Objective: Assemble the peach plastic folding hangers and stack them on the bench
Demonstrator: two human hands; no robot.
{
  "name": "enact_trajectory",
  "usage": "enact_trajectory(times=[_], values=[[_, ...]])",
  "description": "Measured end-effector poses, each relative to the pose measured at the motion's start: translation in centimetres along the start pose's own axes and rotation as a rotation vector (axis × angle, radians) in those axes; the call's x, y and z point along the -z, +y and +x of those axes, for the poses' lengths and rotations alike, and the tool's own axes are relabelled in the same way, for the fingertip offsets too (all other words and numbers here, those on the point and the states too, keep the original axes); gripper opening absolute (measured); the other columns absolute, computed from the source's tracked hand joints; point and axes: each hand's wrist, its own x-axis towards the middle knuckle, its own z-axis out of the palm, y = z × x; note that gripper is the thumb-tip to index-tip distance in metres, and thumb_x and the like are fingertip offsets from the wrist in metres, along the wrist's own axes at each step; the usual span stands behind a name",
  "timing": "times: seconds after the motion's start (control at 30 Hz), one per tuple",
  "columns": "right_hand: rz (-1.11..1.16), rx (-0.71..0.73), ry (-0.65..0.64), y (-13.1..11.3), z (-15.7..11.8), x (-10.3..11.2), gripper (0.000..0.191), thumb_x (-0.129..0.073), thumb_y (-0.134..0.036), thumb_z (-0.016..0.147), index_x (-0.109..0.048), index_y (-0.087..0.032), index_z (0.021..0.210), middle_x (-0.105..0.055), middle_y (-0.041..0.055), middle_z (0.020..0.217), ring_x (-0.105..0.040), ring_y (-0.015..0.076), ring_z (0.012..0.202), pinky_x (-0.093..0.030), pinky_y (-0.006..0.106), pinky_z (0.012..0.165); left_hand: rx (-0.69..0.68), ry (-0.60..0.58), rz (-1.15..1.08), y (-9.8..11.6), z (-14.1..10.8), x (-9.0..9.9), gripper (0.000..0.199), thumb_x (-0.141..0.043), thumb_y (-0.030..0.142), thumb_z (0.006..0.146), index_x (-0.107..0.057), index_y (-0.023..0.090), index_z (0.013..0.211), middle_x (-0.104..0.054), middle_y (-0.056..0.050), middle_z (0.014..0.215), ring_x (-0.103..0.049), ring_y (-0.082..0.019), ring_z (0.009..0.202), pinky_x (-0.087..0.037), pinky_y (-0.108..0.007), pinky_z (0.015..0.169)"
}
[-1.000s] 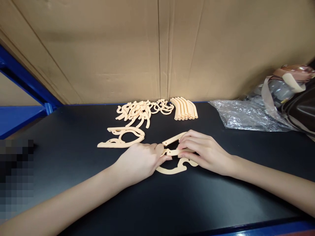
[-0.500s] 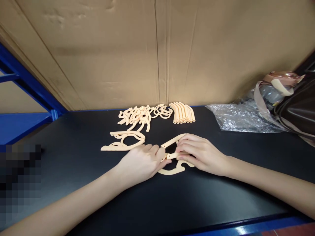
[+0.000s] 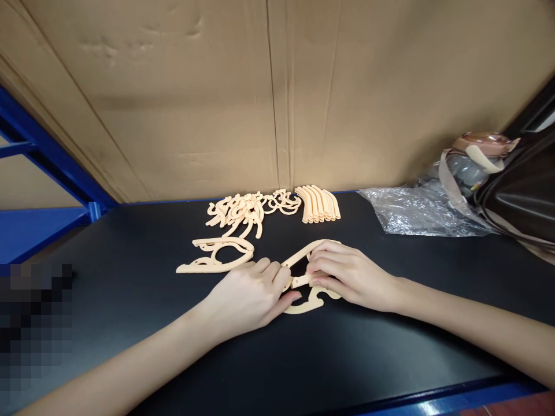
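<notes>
Cream plastic hanger pieces lie between my hands over the black table. My left hand (image 3: 254, 289) is closed round the left end of the pieces, its thumb pointing right. My right hand (image 3: 353, 274) pinches a short straight arm (image 3: 300, 281) with a small hole near its end. Above it, a longer curved arm (image 3: 299, 253) slants up to the right under my right fingers. Below, a flat curved hook piece (image 3: 306, 306) shows between the hands. The joint inside my left fingers is hidden. Left of my left hand lies a folded cream hanger (image 3: 221, 267).
Behind are a heap of loose cream hooks and arms (image 3: 240, 211), a few ring-like pieces (image 3: 284, 201) and a neat stack of curved arms (image 3: 318, 205). Clear plastic wrap (image 3: 416, 211) and a strapped bottle (image 3: 472, 164) stand at the right, before a cardboard wall (image 3: 195, 115).
The camera view has shifted slightly. The short arm's end sits a little lower and further left, and my left thumb has come away from it. Both hands otherwise stay about in place.
</notes>
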Motion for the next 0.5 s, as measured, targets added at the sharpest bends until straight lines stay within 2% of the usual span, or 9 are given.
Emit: enact_trajectory(times=[0.2,0.37,0.5], values=[[0.008,-0.007,-0.025,-0.11,0.04,0.06,0.022,-0.042,-0.027,0.097,-0.060,-0.017,0.091,-0.061,0.0056,0.090,-0.054,0.0169,0.095,-0.047,0.032,0.082,-0.001,-0.011,-0.001,0.19,0.02,0.49,0.030,-0.045,0.039,0.093,-0.051,0.017,0.074,-0.055,-0.001,0.065,-0.050,-0.016,0.061,-0.035,-0.028,0.053],[-0.001,-0.018,-0.009,0.06,0.00,0.03,0.021,-0.045,-0.029,0.097,-0.061,-0.017,0.090,-0.062,0.0042,0.088,-0.054,0.0159,0.092,-0.047,0.031,0.081,0.013,-0.056,-0.077,0.05,0.14,0.69,0.021,-0.042,0.024,0.093,-0.054,0.015,0.077,-0.055,-0.003,0.069,-0.050,-0.017,0.065,-0.037,-0.028,0.055],[-0.014,-0.011,0.030,0.48,-0.03,0.14,0.020,-0.048,-0.031,0.096,-0.062,-0.018,0.090,-0.063,0.0032,0.085,-0.055,0.0152,0.088,-0.047,0.030,0.081,0.033,-0.085,-0.196,-0.50,0.53,0.88,0.017,-0.043,0.020,0.093,-0.058,0.014,0.088,-0.059,-0.005,0.082,-0.053,-0.020,0.076,-0.044,-0.031,0.065]])
